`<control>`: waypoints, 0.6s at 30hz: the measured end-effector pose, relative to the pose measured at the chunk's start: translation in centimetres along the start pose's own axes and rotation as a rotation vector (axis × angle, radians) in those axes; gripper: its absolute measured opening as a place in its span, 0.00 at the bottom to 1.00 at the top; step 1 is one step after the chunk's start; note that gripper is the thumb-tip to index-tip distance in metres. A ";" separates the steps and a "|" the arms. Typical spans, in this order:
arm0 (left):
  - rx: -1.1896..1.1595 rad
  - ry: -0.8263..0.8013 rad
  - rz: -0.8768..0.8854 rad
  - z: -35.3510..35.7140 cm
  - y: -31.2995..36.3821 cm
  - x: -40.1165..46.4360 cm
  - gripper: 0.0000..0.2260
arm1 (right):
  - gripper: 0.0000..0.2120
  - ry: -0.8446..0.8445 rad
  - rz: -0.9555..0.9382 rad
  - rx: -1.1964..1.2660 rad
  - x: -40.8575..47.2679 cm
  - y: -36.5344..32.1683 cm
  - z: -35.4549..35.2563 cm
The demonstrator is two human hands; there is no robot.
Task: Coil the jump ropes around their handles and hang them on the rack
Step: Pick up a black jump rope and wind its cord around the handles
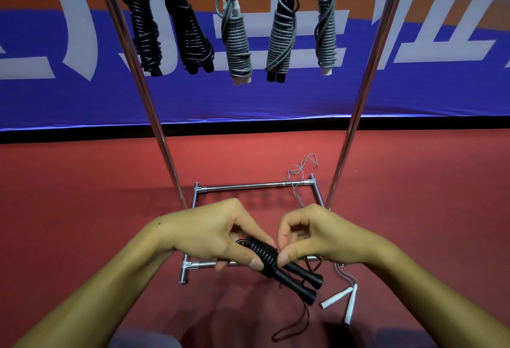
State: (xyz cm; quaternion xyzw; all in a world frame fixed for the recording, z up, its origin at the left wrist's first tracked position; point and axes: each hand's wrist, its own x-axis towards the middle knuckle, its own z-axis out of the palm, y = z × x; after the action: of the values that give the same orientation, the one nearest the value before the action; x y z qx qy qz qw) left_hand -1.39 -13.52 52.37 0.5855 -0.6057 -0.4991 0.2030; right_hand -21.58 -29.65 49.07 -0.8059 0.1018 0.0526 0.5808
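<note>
The left hand (218, 237) is gripping a pair of black handles (292, 276) held side by side, thumb pressing down on the black cord (262, 252) already wound in tight, glossy turns around their upper half, while the right hand (309, 234) is pinching the cord between thumb and forefinger right at the last turn. This bundle is sitting at about six o'clock, low in the view, above the rack's chrome base (248, 187). The handles are looking like hard, smooth plastic, flared at their free ends, so they are likely offering a firm but slightly slippery hold — gripping over the coils is probably safer. The cord is looking thin, light and springy; its loose tail (292, 328) is trailing toward the floor and will likely unwind if tension drops. At twelve o'clock five finished bundles — two black (168, 30), three grey (278, 35) — are hanging from the rack's top bar. At four o'clock a grey rope with white handles (342, 300) is lying uncoiled on the red floor (82, 209).
</note>
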 end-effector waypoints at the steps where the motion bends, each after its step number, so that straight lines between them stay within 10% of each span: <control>1: -0.026 0.002 0.004 0.0 0.1 -0.1 0.13 | 0.09 -0.011 0.001 0.059 0.0 0.0 -0.1; 18: -0.239 0.081 0.009 0.0 0.4 -0.6 0.13 | 0.03 0.024 -0.044 0.401 -0.1 0.6 -0.7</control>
State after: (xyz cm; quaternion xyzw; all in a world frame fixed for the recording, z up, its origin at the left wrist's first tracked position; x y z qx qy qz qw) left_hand -1.46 -13.06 52.88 0.5742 -0.5356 -0.5429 0.2980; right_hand -21.83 -30.51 48.72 -0.6768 0.0995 0.0087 0.7293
